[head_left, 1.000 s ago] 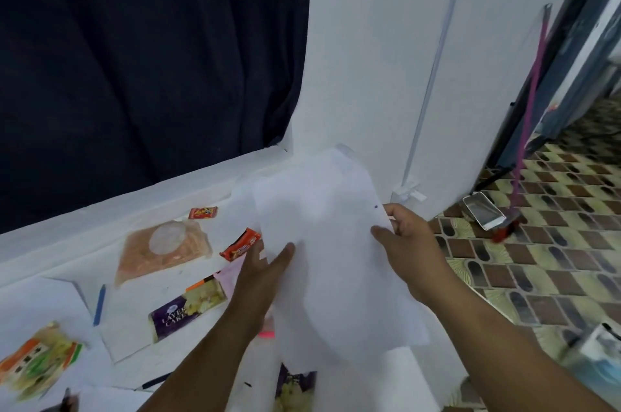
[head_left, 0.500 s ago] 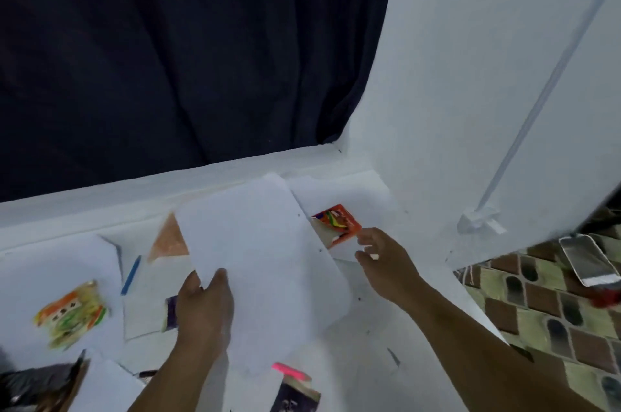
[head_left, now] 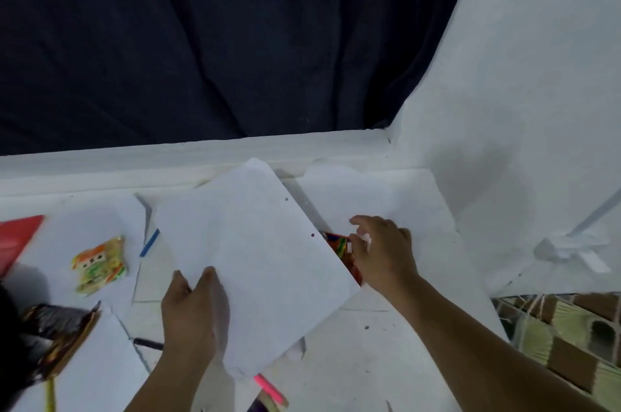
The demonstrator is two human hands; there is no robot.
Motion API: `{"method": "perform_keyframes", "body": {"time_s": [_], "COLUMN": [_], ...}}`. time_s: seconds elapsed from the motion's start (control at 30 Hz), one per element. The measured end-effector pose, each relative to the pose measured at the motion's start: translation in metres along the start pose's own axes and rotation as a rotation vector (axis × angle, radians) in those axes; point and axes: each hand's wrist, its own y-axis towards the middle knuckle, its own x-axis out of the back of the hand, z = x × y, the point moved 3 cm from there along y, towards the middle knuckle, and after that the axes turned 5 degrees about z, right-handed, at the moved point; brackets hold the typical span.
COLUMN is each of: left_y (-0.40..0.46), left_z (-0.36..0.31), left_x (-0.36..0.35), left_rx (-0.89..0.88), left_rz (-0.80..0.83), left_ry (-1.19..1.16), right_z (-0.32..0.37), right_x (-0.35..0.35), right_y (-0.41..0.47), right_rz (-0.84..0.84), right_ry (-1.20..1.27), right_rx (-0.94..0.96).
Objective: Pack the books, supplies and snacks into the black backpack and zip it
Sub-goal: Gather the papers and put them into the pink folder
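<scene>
While the left hand (head_left: 195, 314) is gripping a white paper sheet (head_left: 255, 263) mid-table, the right hand (head_left: 383, 250) is pinching a red snack packet (head_left: 339, 243) just right of it. Packing is looking barely begun: two snack packets, including a green one (head_left: 99, 265) far left, are lying out; no backpack is clearly showing.

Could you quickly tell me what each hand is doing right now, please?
Left hand: holds the white sheet of paper by its near edge.
Right hand: fingers curled on the red-orange snack packet.
</scene>
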Motion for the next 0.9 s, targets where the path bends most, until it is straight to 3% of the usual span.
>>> {"method": "perform_keyframes", "body": {"time_s": [0.07,0.23,0.57,0.73,0.9], "left_y": [0.002,-0.005,-0.013,-0.019,-0.031], "left_z": [0.003,-0.001,0.005,0.009,0.008], "left_x": [0.0,-0.001,-0.002,0.001,0.003], "left_rx": [-0.001,0.0,-0.007,-0.009,-0.002], "left_rz": [-0.001,-0.009,0.041,0.039,0.051], "left_ry": [0.04,0.097,0.087,0.114,0.132], "right_z": [-0.015,-0.053,-0.066,-0.066,-0.072], "right_x": [0.006,0.011,0.03,0.035,0.045], "right_y": [0.017,0.052,0.054,0.042,0.023], "right_rz": [-0.039,0.177,0.312,0.306,0.368], "right_ry": [-0.045,-0.242,-0.525,-0.432,-0.251], "right_rx": [-0.082,-0.264,-0.307,-0.328,-0.469]}}
